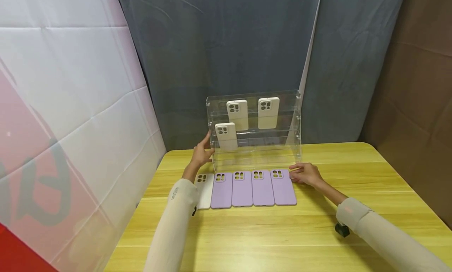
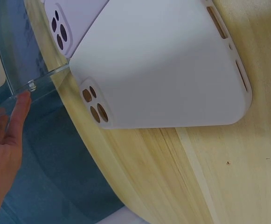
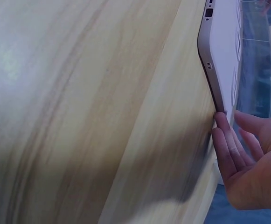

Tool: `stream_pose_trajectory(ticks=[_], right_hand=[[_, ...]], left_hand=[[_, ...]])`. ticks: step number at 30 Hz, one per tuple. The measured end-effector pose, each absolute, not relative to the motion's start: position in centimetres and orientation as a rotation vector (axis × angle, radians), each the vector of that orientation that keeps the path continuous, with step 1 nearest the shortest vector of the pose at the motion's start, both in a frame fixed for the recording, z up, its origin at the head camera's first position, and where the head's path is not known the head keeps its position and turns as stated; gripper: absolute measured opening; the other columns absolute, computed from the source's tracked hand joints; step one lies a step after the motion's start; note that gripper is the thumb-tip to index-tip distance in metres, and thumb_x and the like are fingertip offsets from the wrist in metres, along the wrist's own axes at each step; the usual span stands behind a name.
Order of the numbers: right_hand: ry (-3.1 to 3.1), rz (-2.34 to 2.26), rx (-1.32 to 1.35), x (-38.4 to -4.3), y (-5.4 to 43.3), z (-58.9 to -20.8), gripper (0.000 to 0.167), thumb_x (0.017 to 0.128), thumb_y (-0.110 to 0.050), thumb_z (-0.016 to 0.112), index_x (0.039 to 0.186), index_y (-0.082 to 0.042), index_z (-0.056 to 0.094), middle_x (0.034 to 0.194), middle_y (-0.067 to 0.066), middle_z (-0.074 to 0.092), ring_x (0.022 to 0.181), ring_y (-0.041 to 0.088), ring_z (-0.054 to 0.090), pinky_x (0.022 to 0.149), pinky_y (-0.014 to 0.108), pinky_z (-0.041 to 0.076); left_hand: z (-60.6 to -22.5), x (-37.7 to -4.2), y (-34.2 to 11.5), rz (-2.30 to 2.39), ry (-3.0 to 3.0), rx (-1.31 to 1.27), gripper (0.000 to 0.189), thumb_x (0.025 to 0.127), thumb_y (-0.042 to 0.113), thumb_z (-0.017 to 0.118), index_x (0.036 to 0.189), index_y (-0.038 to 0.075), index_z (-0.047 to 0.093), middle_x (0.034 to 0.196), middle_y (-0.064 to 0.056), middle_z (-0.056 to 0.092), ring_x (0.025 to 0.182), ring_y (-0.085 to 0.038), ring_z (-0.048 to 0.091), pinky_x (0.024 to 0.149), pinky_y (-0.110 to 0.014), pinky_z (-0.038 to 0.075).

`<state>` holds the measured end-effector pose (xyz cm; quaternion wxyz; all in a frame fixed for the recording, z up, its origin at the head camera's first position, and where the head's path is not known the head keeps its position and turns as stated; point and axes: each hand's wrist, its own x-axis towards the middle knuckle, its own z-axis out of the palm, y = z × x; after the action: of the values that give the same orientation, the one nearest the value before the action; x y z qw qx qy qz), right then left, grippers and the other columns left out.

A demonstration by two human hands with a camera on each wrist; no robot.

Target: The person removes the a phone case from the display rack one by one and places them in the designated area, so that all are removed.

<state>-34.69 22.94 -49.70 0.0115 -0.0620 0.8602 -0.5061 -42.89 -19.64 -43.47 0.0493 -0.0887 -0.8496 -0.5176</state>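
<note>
My left hand (image 1: 202,154) is at the left side of a clear acrylic display stand (image 1: 257,160), its fingers extended against the side panel (image 2: 46,77). Two white phone cases (image 1: 237,115) lean on an upper tier, and a third white case (image 1: 226,135) stands lower at the left. In front of the stand lies a row of several purple phone cases (image 1: 241,193), with a white case (image 1: 205,193) at its left end. My right hand (image 1: 306,174) touches the upper right corner of the rightmost purple case (image 1: 284,191) with nearly straight fingers (image 3: 228,147).
The wooden table (image 1: 247,240) extends toward me and to both sides. Grey cloth (image 1: 226,40) hangs behind it, with a white printed cloth (image 1: 88,80) at the left and a brown one (image 1: 416,87) at the right.
</note>
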Motion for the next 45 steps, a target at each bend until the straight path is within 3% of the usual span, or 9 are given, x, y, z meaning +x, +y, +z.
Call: stream_pose_trajectory(ticks=[5,12,21,26,33,39,45], right_hand=[[2.713,-1.587,-0.188,-34.8,23.0,-49.5,0.033,0.094,-0.002,0.074,0.124,0.01,0.069,0.105,0.025,0.076,0.078,0.028,0.078,0.064,0.034,0.067],[2.747,-1.604,-0.248,-35.3,22.7,-48.6,0.036,0.092,-0.004,0.076,0.125,0.011,0.069,0.104,0.023,0.077,0.08,0.029,0.078,0.067,0.039,0.068],[2.743,-1.634,-0.346,-36.0,21.4,-46.5,0.039,0.093,-0.002,0.076,0.128,0.012,0.066,0.109,0.026,0.075,0.084,0.033,0.078,0.075,0.05,0.067],[2.772,-1.607,-0.372,-36.5,20.4,-45.5,0.038,0.092,-0.002,0.077,0.127,0.01,0.068,0.11,0.024,0.075,0.082,0.027,0.078,0.076,0.047,0.067],[2.791,-1.594,-0.424,-37.0,19.1,-44.1,0.036,0.09,-0.003,0.079,0.124,0.005,0.071,0.11,0.023,0.076,0.085,0.03,0.078,0.079,0.051,0.067],[2.846,-1.541,-0.504,-37.8,17.4,-42.7,0.035,0.088,-0.004,0.082,0.121,0.004,0.073,0.109,0.021,0.077,0.09,0.029,0.077,0.071,0.034,0.067],[2.879,-1.497,-0.557,-38.6,15.8,-41.2,0.04,0.085,-0.003,0.084,0.122,0.004,0.072,0.109,0.021,0.077,0.099,0.035,0.075,0.065,0.019,0.058]], left_hand=[[-43.4,-42.6,-19.6,-1.574,-2.575,-0.294,0.082,0.099,-0.004,0.055,0.166,0.032,0.024,0.151,-0.033,0.046,0.127,-0.051,0.057,0.073,-0.043,0.068],[-43.4,-42.8,-19.6,-1.573,-2.601,-0.263,0.082,0.101,-0.003,0.056,0.166,0.032,0.022,0.153,-0.027,0.048,0.131,-0.047,0.056,0.078,-0.045,0.067],[-43.2,-43.1,-19.8,-1.58,-2.596,-0.255,0.083,0.099,-0.004,0.058,0.166,0.032,0.025,0.151,-0.026,0.051,0.133,-0.048,0.054,0.076,-0.045,0.067],[-43.2,-43.1,-19.8,-1.584,-2.593,-0.259,0.083,0.099,-0.004,0.058,0.166,0.031,0.025,0.151,-0.026,0.051,0.131,-0.049,0.056,0.075,-0.044,0.067],[-43.1,-42.4,-19.6,-1.572,-2.591,-0.269,0.081,0.101,-0.005,0.056,0.166,0.03,0.023,0.152,-0.027,0.05,0.132,-0.05,0.054,0.076,-0.045,0.067],[-43.0,-42.5,-19.8,-1.563,-2.59,-0.253,0.081,0.1,-0.004,0.057,0.166,0.029,0.024,0.15,-0.029,0.051,0.131,-0.048,0.056,0.075,-0.044,0.067],[-43.5,-43.1,-19.8,-1.571,-2.607,-0.236,0.082,0.1,-0.003,0.058,0.166,0.033,0.025,0.152,-0.025,0.051,0.128,-0.045,0.059,0.073,-0.041,0.068]])
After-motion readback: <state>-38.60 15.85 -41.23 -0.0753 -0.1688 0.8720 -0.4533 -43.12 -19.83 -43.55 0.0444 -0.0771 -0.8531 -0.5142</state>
